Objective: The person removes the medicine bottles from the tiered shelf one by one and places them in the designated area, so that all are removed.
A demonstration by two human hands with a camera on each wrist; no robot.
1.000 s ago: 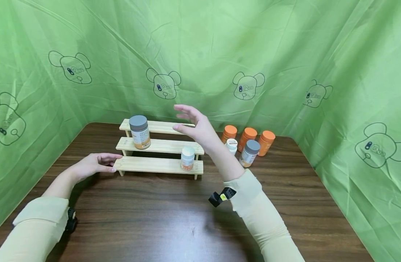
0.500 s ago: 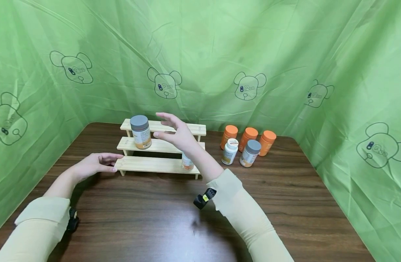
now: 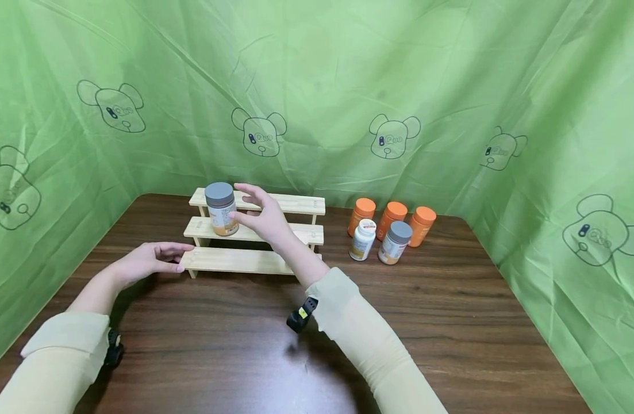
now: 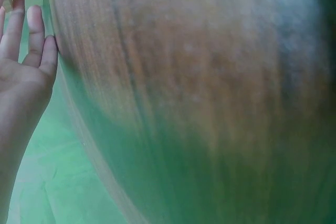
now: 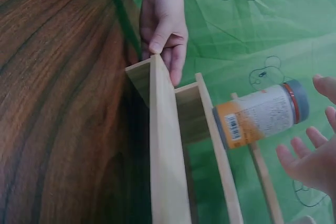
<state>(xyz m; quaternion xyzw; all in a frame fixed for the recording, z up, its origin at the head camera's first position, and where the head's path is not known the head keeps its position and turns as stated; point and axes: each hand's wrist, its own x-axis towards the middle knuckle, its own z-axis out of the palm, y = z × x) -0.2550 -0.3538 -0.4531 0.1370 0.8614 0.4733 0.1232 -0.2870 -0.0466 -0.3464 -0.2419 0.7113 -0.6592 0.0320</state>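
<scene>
A three-tier wooden display shelf [image 3: 244, 260] stands on the dark wood table. At its left end my left hand [image 3: 150, 263] pinches the lowest board, thumb on one side and fingers on the other, as the right wrist view shows. A supplement jar [image 3: 221, 214] with a grey lid and white-and-orange label stands upright on the middle tier, at the left. Just right of that jar is my right hand [image 3: 265, 219], fingers spread and relaxed; the right wrist view shows a gap between the fingertips and the jar [image 5: 260, 114]. My right forearm hides the lowest tier's right part.
Right of the shelf stand several more containers: orange bottles [image 3: 391, 219] in a back row, with a white bottle [image 3: 362, 240] and a grey-lidded jar [image 3: 395, 244] in front. Green cloth [image 3: 327, 86] with bear drawings hangs around the table [image 3: 425, 322].
My right hand has moved left and slightly down, from above the shelf's right side to beside the grey-lidded jar. Its forearm now covers the small white bottle. The left hand has stayed put.
</scene>
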